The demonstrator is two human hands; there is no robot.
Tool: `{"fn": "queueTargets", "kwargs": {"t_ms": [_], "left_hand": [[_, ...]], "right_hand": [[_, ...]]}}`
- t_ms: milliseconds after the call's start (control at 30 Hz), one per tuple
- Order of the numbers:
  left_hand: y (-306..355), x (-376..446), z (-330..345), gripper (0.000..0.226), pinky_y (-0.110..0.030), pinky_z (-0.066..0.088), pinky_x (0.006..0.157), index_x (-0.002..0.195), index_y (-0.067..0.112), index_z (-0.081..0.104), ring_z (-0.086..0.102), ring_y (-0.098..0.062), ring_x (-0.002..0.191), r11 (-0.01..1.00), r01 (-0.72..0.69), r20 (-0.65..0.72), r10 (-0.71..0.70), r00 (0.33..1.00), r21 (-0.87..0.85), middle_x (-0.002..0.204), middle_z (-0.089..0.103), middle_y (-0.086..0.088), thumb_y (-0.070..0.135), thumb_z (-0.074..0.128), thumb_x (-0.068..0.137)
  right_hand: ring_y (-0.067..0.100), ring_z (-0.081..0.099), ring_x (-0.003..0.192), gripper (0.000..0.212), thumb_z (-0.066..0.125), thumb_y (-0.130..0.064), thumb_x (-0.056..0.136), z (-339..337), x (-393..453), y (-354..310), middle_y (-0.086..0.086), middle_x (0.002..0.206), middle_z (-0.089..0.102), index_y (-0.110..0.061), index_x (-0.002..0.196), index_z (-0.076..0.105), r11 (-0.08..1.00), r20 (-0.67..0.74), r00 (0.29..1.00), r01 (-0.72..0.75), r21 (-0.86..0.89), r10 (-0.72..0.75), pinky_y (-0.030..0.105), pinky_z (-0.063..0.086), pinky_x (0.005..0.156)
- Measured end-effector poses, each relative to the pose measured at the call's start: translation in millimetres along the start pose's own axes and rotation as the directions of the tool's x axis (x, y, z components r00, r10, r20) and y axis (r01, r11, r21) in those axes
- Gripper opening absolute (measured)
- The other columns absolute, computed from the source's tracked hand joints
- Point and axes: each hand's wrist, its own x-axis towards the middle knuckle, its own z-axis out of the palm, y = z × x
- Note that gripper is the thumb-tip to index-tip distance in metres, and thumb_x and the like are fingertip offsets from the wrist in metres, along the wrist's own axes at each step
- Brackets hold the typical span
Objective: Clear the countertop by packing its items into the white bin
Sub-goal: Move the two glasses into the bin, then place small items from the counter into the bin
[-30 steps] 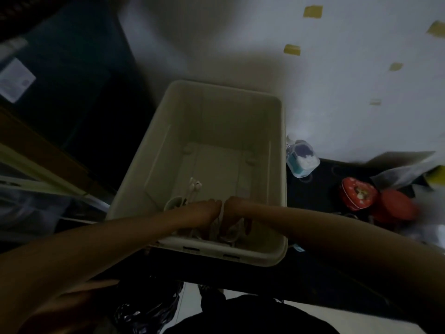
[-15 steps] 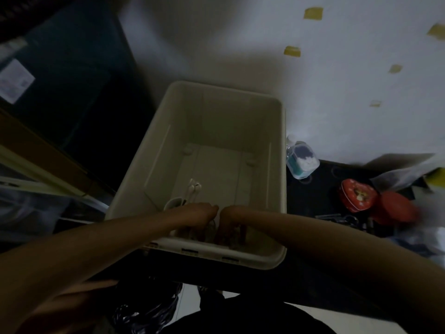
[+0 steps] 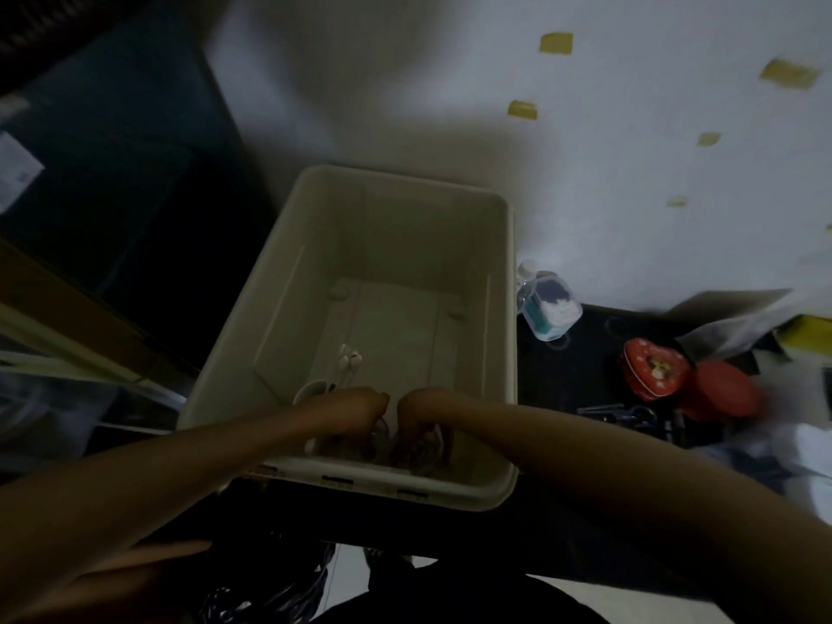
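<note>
The white bin [image 3: 396, 218] stands on the dark countertop [image 3: 558, 376] against the wall. Both my hands reach down into its near end. My left hand [image 3: 355, 407] and my right hand [image 3: 423, 409] are bent at the wrist, side by side with a small gap, fingers curled down into a dim tangled bundle of cords [image 3: 414, 448] on the bin floor. The fingertips are hidden in the gloom. White earphones [image 3: 346, 360] lie on the bin floor just beyond my left hand.
Right of the bin stand a clear bottle with a teal label [image 3: 547, 306], a red heart-shaped tin [image 3: 655, 371], a red round lid [image 3: 720, 391], dark metal tools [image 3: 617, 412] and a crumpled plastic bag [image 3: 738, 324]. A dark cabinet stands at the left.
Both hands have sunk lower into the bin's near end and parted slightly. The pale thing held between them earlier is no longer visible.
</note>
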Motion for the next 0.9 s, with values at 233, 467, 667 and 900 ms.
{"fn": "queueTargets", "kwargs": {"t_ms": [233, 467, 667, 900], "left_hand": [[5.5, -35.4, -26.5, 0.054, -0.025, 0.043, 0.084, 0.125, 0.016, 0.054, 0.058, -0.016, 0.104, 0.997, -0.063, -0.221, 0.05, 0.974, -0.055, 0.12, 0.061, -0.002, 0.036, 0.076, 0.08], [64.5, -95.7, -71.0, 0.014, -0.023, 0.055, 0.065, 0.088, 0.021, 0.066, 0.066, -0.008, 0.071, 0.842, -0.317, -0.645, -0.047, 0.763, -0.437, 0.078, 0.07, 0.006, 0.023, 0.078, 0.08], [150.9, -111.4, -76.8, 0.011, -0.02, 0.054, 0.064, 0.082, 0.026, 0.065, 0.067, -0.009, 0.071, 0.724, -0.532, -0.763, 0.01, 0.646, -0.44, 0.076, 0.069, 0.009, 0.024, 0.076, 0.08], [229.5, -49.0, -34.6, 0.019, -0.029, 0.057, 0.067, 0.086, 0.034, 0.06, 0.065, -0.003, 0.074, 0.771, -0.461, -0.675, 0.055, 0.736, -0.439, 0.079, 0.067, 0.012, 0.027, 0.077, 0.08]], "right_hand": [[0.025, 0.059, 0.113, 0.049, 0.064, -0.039, 0.092, -4.2, -65.3, 38.3, 0.009, 0.125, 0.061, -0.006, 0.128, 0.058, 0.921, -0.429, 0.815, 0.347, -0.178, -0.39, 0.033, 0.049, 0.092], [-0.003, 0.069, 0.08, 0.017, 0.066, -0.03, 0.092, 4.8, -126.8, 157.1, -0.01, 0.091, 0.073, -0.022, 0.107, 0.068, 0.672, -0.871, 0.394, 0.733, 0.105, -0.293, 0.016, 0.056, 0.08], [0.001, 0.071, 0.079, 0.015, 0.068, -0.026, 0.091, 37.5, -115.3, 261.4, -0.008, 0.09, 0.075, -0.02, 0.104, 0.069, 0.623, -0.924, 0.378, 0.736, 0.264, -0.056, 0.022, 0.057, 0.078], [-0.003, 0.069, 0.077, 0.009, 0.069, -0.02, 0.089, 107.7, -76.0, 327.2, -0.009, 0.087, 0.073, -0.021, 0.098, 0.07, 0.593, -0.87, 0.486, 0.679, 0.432, 0.078, 0.008, 0.051, 0.068]]}}
